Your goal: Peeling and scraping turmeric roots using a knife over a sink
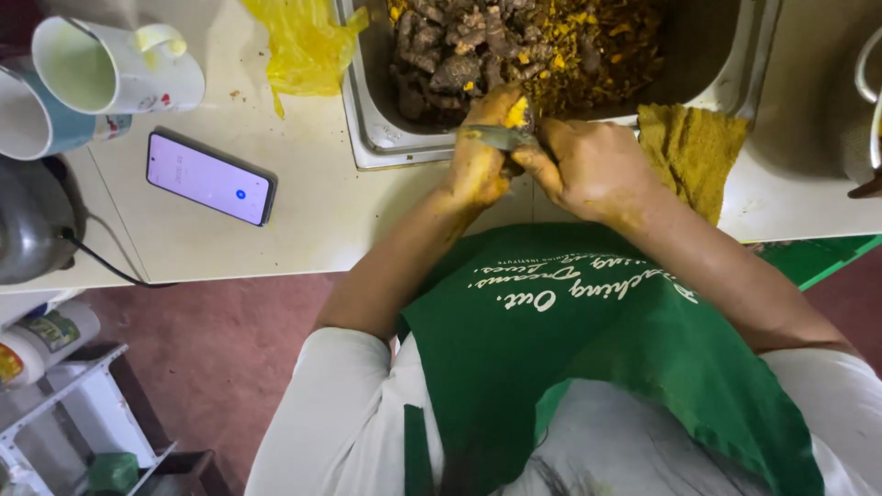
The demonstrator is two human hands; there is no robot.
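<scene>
Nearest, a green apron (588, 358). Above it, the right hand (593, 165) closes tightly round a knife (496, 138), blade pointing left. The left hand (482, 152) curls its fingers (491, 101) around a yellow turmeric piece (517, 113), pinched against the blade. Beyond, a steel tray (367, 119) holds peelings; a phone (210, 177) lies left.

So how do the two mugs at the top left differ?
The white mug lies on its side, mouth facing the camera, handle up; it bears small coloured prints. The blue mug sits lower left, partly cut off by the picture's edge and partly behind the white one, with its pose unclear. The white one is wholly visible. Both have pale insides, appear empty, and rest on the cream counter.
</scene>
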